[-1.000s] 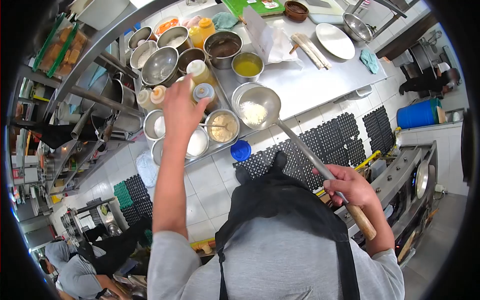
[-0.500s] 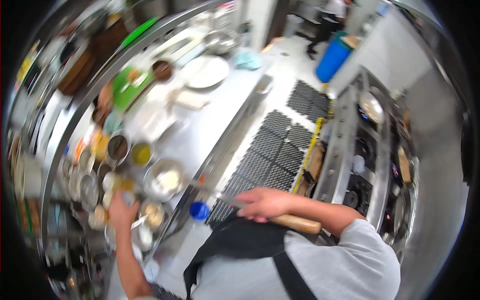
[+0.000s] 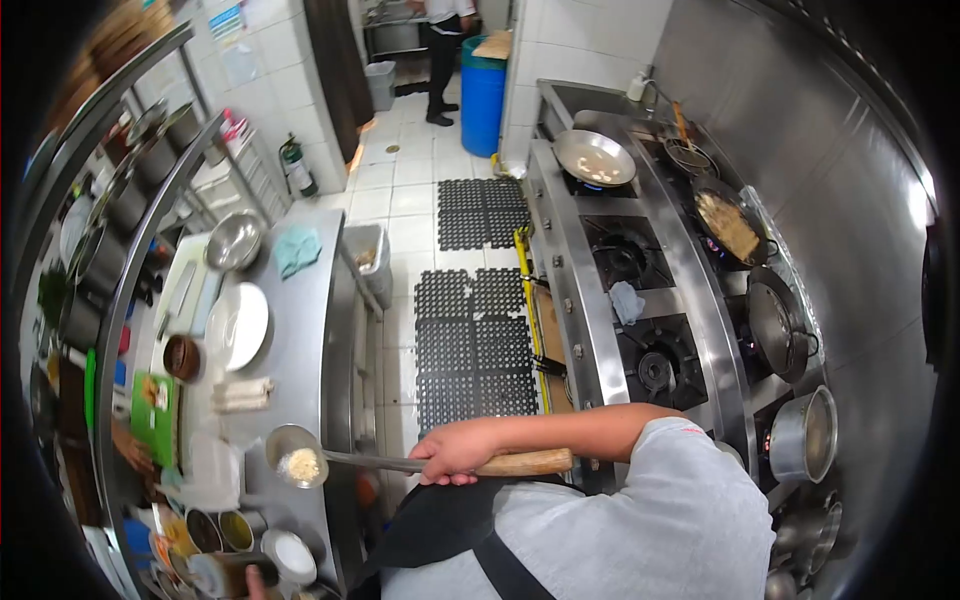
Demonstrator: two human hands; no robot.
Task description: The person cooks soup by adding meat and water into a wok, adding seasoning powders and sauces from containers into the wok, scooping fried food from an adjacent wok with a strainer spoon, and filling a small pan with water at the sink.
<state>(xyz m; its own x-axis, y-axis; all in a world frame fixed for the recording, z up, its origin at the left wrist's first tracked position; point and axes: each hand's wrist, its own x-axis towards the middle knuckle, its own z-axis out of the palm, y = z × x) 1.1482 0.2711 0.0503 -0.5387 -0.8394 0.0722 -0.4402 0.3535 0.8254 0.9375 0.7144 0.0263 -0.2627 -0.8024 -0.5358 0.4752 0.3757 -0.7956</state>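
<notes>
My right hand (image 3: 455, 452) is closed around a long-handled ladle (image 3: 375, 461) with a wooden grip. Its round metal bowl hangs over the steel counter's edge (image 3: 335, 400) and holds something pale yellow. At the bottom left, only the fingers of my left hand (image 3: 257, 582) show, wrapped on a squeeze bottle (image 3: 222, 575) of brown liquid. Near that bottle stand a container of yellow-green liquid (image 3: 237, 532), a container of dark contents (image 3: 204, 530) and a bowl of white contents (image 3: 290, 555).
On the counter are a white plate (image 3: 238, 325), a metal bowl (image 3: 234, 241) and a teal cloth (image 3: 297, 250). Another person's hand (image 3: 130, 447) is beside a green cutting board (image 3: 154, 420). Several pans, including a frying pan (image 3: 594, 160), sit on the stove (image 3: 560, 240) at right. A person (image 3: 443, 60) stands far back.
My view has swung toward the stove. The ladle remains in my right hand, its bowl now over the counter farther up. My left hand has moved and now grips the squeeze bottle.
</notes>
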